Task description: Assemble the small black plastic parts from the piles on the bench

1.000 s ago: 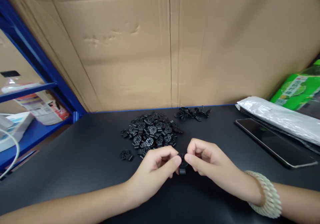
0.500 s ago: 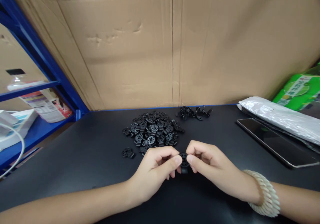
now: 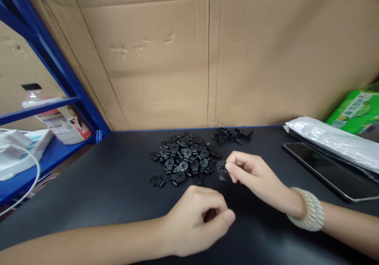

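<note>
Between thumb and forefinger, my right hand (image 3: 251, 176) pinches a small black plastic part with a round, perforated disc and a short tab (image 3: 222, 168). It is held just off the right side of a pile of similar black parts (image 3: 183, 154). My left hand (image 3: 201, 221) is nearer to me, over the black tabletop, with its fingers curled in and its thumb near the forefinger. Whatever those fingers hold, if anything, is hidden. One loose part (image 3: 156, 180) lies left of the pile's front.
Behind the pile is a smaller heap of thin black pieces (image 3: 232, 135). On the right lie a dark phone-like slab (image 3: 328, 170), a silvery plastic bag (image 3: 334, 137) and a green package (image 3: 352, 109). A blue rack (image 3: 63, 66) with a bottle (image 3: 63, 121) stands left; cardboard (image 3: 160, 68) closes off the back.
My hands have parted. The black part, earlier between both hands, is now in my right hand alone, raised toward the pile. My left hand has moved down and closer to me.
</note>
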Action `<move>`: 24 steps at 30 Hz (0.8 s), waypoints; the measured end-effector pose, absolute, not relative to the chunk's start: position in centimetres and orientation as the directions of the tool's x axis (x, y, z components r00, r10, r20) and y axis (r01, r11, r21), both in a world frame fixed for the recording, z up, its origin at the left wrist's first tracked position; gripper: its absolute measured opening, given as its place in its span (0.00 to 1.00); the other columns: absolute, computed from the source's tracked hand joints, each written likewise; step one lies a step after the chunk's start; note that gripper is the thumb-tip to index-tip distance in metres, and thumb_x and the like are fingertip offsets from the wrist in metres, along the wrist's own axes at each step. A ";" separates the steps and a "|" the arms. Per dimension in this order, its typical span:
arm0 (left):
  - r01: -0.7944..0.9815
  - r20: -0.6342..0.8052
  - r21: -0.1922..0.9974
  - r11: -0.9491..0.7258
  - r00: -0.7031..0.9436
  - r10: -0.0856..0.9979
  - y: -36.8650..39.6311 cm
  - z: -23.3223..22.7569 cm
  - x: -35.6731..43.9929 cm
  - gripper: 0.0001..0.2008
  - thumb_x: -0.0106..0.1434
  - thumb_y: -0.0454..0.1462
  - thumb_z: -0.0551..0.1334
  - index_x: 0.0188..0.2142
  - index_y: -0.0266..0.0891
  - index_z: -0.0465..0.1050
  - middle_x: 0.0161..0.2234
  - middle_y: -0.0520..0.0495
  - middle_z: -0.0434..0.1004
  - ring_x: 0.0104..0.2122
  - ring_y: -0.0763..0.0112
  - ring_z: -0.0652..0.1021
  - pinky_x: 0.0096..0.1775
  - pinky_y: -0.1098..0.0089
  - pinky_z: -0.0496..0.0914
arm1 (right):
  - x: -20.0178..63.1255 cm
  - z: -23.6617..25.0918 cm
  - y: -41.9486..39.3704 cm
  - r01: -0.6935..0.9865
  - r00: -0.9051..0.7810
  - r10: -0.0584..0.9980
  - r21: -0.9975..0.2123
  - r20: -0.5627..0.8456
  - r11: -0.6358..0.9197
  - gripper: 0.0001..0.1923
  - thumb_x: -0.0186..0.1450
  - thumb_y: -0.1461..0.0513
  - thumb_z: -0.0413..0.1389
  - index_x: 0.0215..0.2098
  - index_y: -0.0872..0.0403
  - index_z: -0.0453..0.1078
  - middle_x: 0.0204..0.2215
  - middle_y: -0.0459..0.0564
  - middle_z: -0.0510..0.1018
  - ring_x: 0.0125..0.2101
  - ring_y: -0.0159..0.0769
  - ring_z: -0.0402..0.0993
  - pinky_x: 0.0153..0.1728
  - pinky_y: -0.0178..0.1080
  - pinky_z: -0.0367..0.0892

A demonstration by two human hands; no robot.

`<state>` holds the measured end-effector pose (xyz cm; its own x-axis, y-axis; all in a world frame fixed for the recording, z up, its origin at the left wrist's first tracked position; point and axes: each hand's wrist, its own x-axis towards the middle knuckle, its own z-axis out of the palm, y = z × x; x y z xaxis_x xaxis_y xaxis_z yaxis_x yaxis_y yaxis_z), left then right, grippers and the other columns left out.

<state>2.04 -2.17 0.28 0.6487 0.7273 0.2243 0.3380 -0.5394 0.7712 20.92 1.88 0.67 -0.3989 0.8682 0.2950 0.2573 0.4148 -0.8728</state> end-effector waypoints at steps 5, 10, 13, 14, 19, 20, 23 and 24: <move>0.302 0.271 0.695 -0.653 0.731 0.627 -2.3 0.1 1.9 0.14 0.64 0.32 0.55 0.24 0.31 0.75 0.21 0.45 0.73 0.21 0.74 0.70 0.26 0.75 0.62 | 18.4 1.6 5.1 0.311 -0.457 0.824 -0.808 0.335 0.501 0.13 0.67 0.58 0.51 0.27 0.55 0.66 0.20 0.42 0.67 0.22 0.28 0.63 0.24 0.31 0.59; 0.345 0.252 0.718 -0.605 0.681 0.687 -2.0 0.2 1.8 0.14 0.62 0.31 0.56 0.25 0.30 0.77 0.20 0.47 0.72 0.19 0.76 0.68 0.24 0.76 0.60 | 17.1 2.3 7.7 0.408 -0.468 0.818 -0.740 0.333 0.535 0.15 0.67 0.56 0.51 0.29 0.57 0.71 0.17 0.42 0.67 0.19 0.28 0.63 0.22 0.31 0.59; 0.351 0.231 0.737 -0.578 0.674 0.702 -1.9 0.3 1.8 0.13 0.61 0.30 0.56 0.26 0.30 0.77 0.20 0.48 0.71 0.20 0.76 0.68 0.24 0.78 0.60 | 19.7 3.3 9.4 0.516 -0.356 0.857 -0.686 0.373 0.513 0.16 0.67 0.56 0.47 0.31 0.57 0.71 0.16 0.42 0.67 0.18 0.28 0.62 0.21 0.32 0.58; 0.351 0.224 0.741 -0.572 0.674 0.704 -1.9 0.3 1.9 0.12 0.61 0.30 0.56 0.26 0.30 0.77 0.21 0.48 0.71 0.20 0.77 0.67 0.24 0.78 0.60 | 21.1 3.6 10.0 0.557 -0.304 0.868 -0.666 0.392 0.496 0.16 0.68 0.56 0.46 0.32 0.57 0.71 0.17 0.43 0.68 0.18 0.29 0.63 0.21 0.32 0.58; 0.375 0.168 0.757 -0.535 0.679 0.715 -1.7 0.3 1.9 0.12 0.62 0.31 0.56 0.26 0.31 0.77 0.21 0.49 0.72 0.20 0.77 0.68 0.23 0.78 0.60 | 29.3 4.0 13.0 0.766 -0.158 0.902 -0.527 0.401 0.368 0.10 0.64 0.59 0.51 0.32 0.57 0.71 0.21 0.48 0.74 0.23 0.35 0.71 0.28 0.36 0.64; 0.385 0.151 0.759 -0.525 0.679 0.718 -1.7 0.3 1.9 0.12 0.62 0.31 0.56 0.26 0.31 0.76 0.21 0.49 0.72 0.20 0.77 0.68 0.23 0.78 0.60 | 30.5 3.8 13.4 0.796 -0.165 0.909 -0.493 0.383 0.352 0.08 0.62 0.61 0.53 0.33 0.57 0.72 0.22 0.49 0.76 0.25 0.37 0.73 0.30 0.37 0.65; 0.413 0.122 0.753 -0.513 0.678 0.725 -1.6 0.2 1.9 0.13 0.63 0.31 0.55 0.26 0.32 0.75 0.21 0.49 0.72 0.21 0.76 0.70 0.24 0.78 0.61 | 32.8 3.0 14.2 0.857 -0.210 0.917 -0.388 0.339 0.340 0.13 0.59 0.66 0.54 0.42 0.56 0.73 0.28 0.51 0.79 0.29 0.40 0.76 0.34 0.39 0.67; 0.420 0.114 0.751 -0.510 0.678 0.726 -1.5 0.2 1.9 0.13 0.63 0.32 0.55 0.26 0.33 0.75 0.21 0.49 0.72 0.21 0.75 0.70 0.24 0.77 0.61 | 33.1 2.7 14.4 0.865 -0.238 0.917 -0.360 0.321 0.350 0.17 0.59 0.68 0.53 0.46 0.56 0.72 0.29 0.51 0.80 0.29 0.40 0.76 0.35 0.39 0.67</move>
<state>1.95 -1.53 0.23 0.6785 0.7257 0.1139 0.4196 -0.5101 0.7508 33.14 14.38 2.70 -0.2376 0.9168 0.3209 0.8647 0.3502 -0.3602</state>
